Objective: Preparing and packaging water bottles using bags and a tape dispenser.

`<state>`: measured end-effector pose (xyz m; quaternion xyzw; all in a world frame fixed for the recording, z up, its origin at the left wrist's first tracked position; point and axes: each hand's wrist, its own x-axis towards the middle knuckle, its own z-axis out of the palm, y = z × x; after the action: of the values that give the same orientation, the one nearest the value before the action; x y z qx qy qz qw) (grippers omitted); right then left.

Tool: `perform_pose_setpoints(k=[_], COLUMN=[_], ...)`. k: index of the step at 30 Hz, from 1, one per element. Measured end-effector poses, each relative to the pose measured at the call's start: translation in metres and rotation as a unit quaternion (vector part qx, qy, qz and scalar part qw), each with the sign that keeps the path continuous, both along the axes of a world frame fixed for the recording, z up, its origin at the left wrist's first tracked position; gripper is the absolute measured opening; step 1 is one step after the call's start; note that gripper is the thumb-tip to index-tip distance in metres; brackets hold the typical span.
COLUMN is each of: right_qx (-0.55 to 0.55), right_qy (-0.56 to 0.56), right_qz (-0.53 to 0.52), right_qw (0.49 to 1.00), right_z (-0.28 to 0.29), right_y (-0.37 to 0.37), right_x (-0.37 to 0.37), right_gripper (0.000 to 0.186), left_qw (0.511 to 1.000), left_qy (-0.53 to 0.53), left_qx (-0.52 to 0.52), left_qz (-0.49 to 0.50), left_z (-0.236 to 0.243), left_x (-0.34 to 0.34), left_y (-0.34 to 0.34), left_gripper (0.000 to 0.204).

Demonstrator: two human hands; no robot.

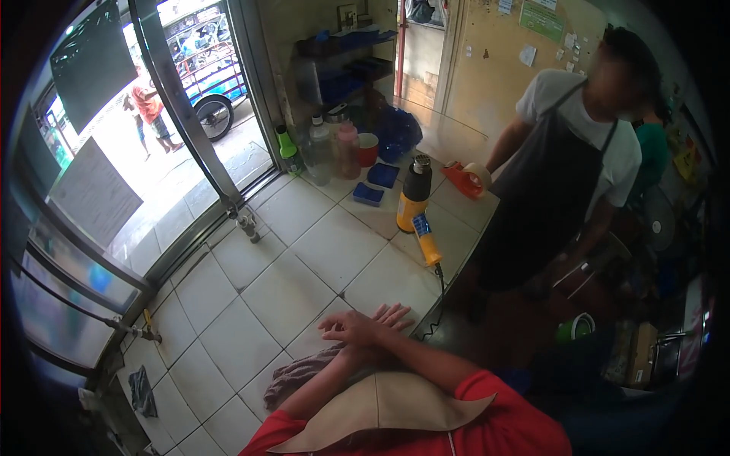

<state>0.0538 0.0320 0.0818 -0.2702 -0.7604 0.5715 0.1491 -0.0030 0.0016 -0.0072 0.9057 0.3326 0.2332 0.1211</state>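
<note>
My forearms cross at the near edge of the white tiled counter (312,247). Beyond the crossing, my left hand (392,316) lies on the tiles with its fingers spread and nothing in it. Over the left wrist rests my right hand (350,328), its fingers loosely bent and apart, holding nothing. A crumpled brownish cloth (293,378) lies partly under my left forearm. Farther along the counter, a yellow and black heat gun (413,201) stands nozzle up, its cord hanging over the right edge. Neither hand touches it.
A co-worker in a dark apron (544,178) stands at right, one hand by an orange tape dispenser (466,180). Blue sponges (369,194), bottles (318,148) and a red cup (368,150) sit at the back. A gas valve (247,226) and a grey rag (142,391) are at left.
</note>
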Motion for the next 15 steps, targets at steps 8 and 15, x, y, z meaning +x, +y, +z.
perform_pose_setpoints(k=[8,15], right_qx=[-0.015,-0.024], right_qy=[0.005,0.003], right_qz=[-0.001,-0.016], right_qw=[1.0,1.0], right_z=[-0.0002,0.0009], right_y=[-0.0029,-0.0035], right_x=[-0.0033,-0.002], right_gripper=[0.036,0.034], left_qw=[0.999,0.999], left_qy=[-0.037,-0.041], left_qx=[0.001,0.029], left_qz=[0.012,-0.003], left_z=[0.0002,-0.009], left_x=[-0.0001,0.0035], left_y=[-0.0028,-0.0003], left_gripper=[0.054,0.059])
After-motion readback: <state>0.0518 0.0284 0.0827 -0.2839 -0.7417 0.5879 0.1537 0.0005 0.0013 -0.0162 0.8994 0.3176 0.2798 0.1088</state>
